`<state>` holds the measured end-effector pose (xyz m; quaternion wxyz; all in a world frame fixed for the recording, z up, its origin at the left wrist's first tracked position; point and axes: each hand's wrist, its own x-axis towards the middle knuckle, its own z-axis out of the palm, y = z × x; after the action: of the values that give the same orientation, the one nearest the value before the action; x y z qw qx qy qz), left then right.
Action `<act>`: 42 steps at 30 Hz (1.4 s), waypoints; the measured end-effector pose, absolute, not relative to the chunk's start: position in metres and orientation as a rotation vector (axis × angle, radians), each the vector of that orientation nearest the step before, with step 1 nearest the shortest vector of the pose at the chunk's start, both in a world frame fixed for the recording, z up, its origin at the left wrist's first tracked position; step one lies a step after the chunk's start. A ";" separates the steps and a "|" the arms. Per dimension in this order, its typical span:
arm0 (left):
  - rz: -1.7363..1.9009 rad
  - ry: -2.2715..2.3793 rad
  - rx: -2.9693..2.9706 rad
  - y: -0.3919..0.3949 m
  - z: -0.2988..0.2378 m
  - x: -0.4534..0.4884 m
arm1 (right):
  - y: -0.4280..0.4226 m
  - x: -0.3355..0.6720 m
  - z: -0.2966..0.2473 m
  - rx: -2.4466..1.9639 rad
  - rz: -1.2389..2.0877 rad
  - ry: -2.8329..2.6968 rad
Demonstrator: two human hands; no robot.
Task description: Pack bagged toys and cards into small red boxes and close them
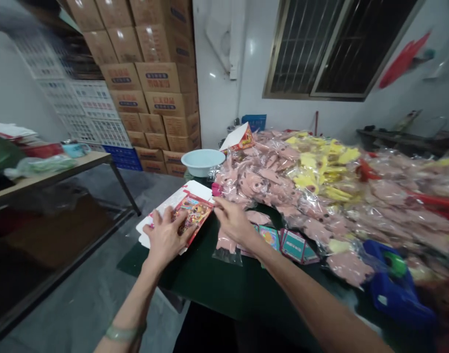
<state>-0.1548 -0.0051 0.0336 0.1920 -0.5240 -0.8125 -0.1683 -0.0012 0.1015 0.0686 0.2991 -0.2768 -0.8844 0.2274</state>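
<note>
A flat, unfolded colourful printed carton lies on top of a stack of white carton blanks at the left corner of the dark green table. My left hand presses on it with fingers spread. My right hand reaches to the carton's right edge, fingers pinched at it. Under my right wrist lies a clear bag with a pink toy.
A big heap of bagged pink and yellow toys covers the table's right side. A white basin, small teal boxes and a blue tape dispenser are nearby. Stacked cardboard boxes stand behind; a shelf table is at left.
</note>
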 end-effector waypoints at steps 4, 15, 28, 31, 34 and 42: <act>-0.386 -2.338 -1.476 -0.008 0.023 -0.161 | 0.112 -0.086 0.062 -0.809 0.553 -2.404; -0.935 -1.971 -1.462 -0.030 0.028 -0.100 | 0.083 -0.010 0.107 -0.644 0.786 -2.108; -2.182 -1.991 -2.179 -0.004 0.015 0.055 | 0.037 0.186 0.091 -0.573 0.148 -1.910; -2.043 -2.073 -1.890 0.005 0.015 0.052 | 0.038 0.208 0.070 -0.744 -0.012 -1.605; -1.883 -2.042 -1.889 0.015 0.011 0.042 | 0.046 0.212 0.040 -0.863 0.465 -1.473; -1.892 -1.893 -2.055 0.028 -0.009 0.030 | 0.060 0.204 0.012 -0.740 0.884 -1.561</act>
<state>0.0303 0.0276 -0.0094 -0.1162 -0.6050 -0.5572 -0.5568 0.2040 0.0595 0.0121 0.5650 -0.3144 -0.6638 0.3760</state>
